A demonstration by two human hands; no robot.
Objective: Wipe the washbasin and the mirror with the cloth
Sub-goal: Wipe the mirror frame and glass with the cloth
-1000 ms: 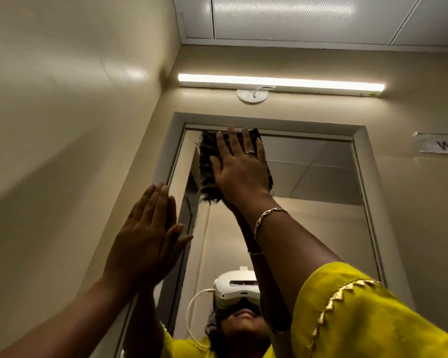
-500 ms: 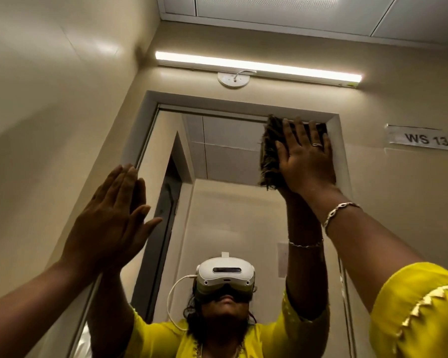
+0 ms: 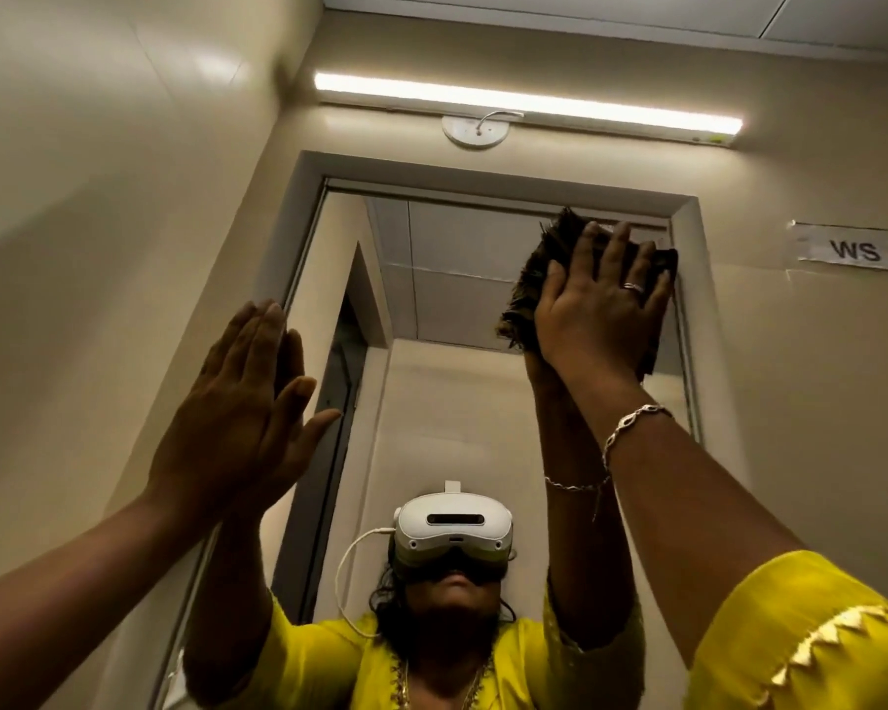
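Observation:
A tall framed mirror [image 3: 462, 279] fills the wall ahead and reflects a person in yellow with a white headset. My right hand [image 3: 601, 304] lies flat on a dark fringed cloth [image 3: 534, 279], which it presses against the glass at the mirror's upper right corner, touching the frame. My left hand [image 3: 237, 407] rests flat, fingers together, on the mirror's left frame edge and holds nothing. The washbasin is out of view below.
A lit tube lamp [image 3: 529, 102] runs above the mirror, with a round white fitting [image 3: 475, 130] under it. A paper label reading WS 13 [image 3: 862, 248] is stuck on the right wall. The left wall [image 3: 98, 197] stands close beside the mirror.
My right hand has slid the cloth from the mirror's upper left across to the upper right corner, then a little downward. My left hand has stayed on the left frame.

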